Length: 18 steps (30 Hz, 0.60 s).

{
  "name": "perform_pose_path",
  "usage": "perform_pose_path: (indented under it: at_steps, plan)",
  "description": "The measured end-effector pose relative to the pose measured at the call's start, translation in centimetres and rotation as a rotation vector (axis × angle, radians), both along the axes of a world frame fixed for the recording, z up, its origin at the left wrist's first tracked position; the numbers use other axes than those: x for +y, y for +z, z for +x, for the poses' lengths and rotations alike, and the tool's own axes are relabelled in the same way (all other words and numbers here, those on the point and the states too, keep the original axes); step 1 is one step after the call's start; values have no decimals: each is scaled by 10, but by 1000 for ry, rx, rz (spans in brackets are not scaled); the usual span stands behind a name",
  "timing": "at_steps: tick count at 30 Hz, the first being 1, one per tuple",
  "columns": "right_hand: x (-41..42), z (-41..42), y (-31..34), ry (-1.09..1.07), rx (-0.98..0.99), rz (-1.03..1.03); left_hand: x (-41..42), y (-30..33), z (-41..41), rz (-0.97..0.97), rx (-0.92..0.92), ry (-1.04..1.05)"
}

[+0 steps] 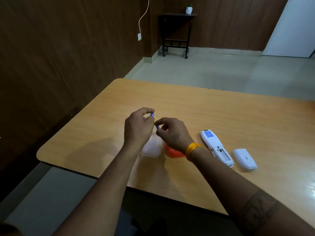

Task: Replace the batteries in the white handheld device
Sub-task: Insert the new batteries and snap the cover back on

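Observation:
The white handheld device [215,147] lies face down on the wooden table [221,113], its battery compartment open and looking empty. Its white cover [244,159] lies just right of it. My left hand [138,128] pinches a small blue battery [152,114] between thumb and fingertips. Close beside it, my right hand [172,133] pinches a second blue battery [157,127]. Both hands hover above a clear plastic box [152,148] and an orange lid [172,152], left of the device.
The near table edge runs just below my forearms. Beyond the table is bare floor, with a small black wheeled stand [176,31] holding a white pot [188,10] against the far wall. A white cable [144,16] hangs to a wall socket.

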State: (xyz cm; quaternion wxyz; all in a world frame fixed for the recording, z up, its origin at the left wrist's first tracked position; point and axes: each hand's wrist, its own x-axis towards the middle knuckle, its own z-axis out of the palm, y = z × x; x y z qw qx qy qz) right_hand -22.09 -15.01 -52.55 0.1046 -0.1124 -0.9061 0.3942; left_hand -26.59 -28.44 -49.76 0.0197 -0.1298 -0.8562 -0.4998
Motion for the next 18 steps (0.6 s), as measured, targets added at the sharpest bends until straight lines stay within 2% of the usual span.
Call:
perform_pose_path:
  at_steps: [4,8,13,16,18]
  plan:
    - [17,36,8,-60,38,-226,20,1,18,151,-151,-53]
    - [46,78,13,-161,39,-311,45,2,36,264,-278,-129]
    - [102,131,7,-341,35,-229,85,1,74,227,-420,-284]
    - [128,148,5,-387,12,-194,104,-4,91,139,-409,-348]
    - [139,152,5,-379,-1,-98,113,-8,97,66,-370,-377]
